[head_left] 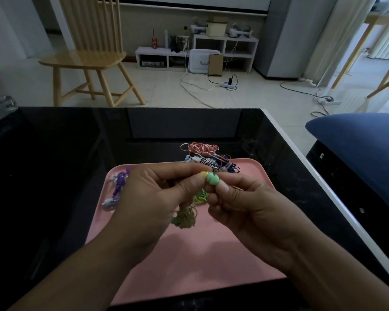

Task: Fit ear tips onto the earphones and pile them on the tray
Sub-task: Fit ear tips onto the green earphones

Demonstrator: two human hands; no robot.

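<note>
Both hands meet above the pink tray (211,254), which lies on the dark counter (54,176). The left hand (148,198) pinches a yellowish earbud (203,174) between thumb and forefinger, its grip narrow and closed on the bud. The right hand (245,203) pinches a green ear tip (212,179) between thumb and fingertip, pressed right against the bud at the point where the two hands touch. The yellow-green cable (199,196) hangs below the hands, ending in a bundled loop (184,218) just over the tray.

The step in hand looks like seating the tip on the bud's nozzle. To do it well, hold the bud steady with the left hand, keep the tip's hole square to the nozzle, and push while twisting slightly until the rim snaps over. Whether the tip is already seated cannot be told; fingers hide the joint.

On the tray at 9 o'clock from the hands lies a purple earphone set (118,187). At 12 to 1 o'clock, at the tray's far edge, sits a tangled pile of earphones (209,158), with a coil of pink-and-white cable on top. Once fitted, this pair should go onto the tray with the others.
</note>
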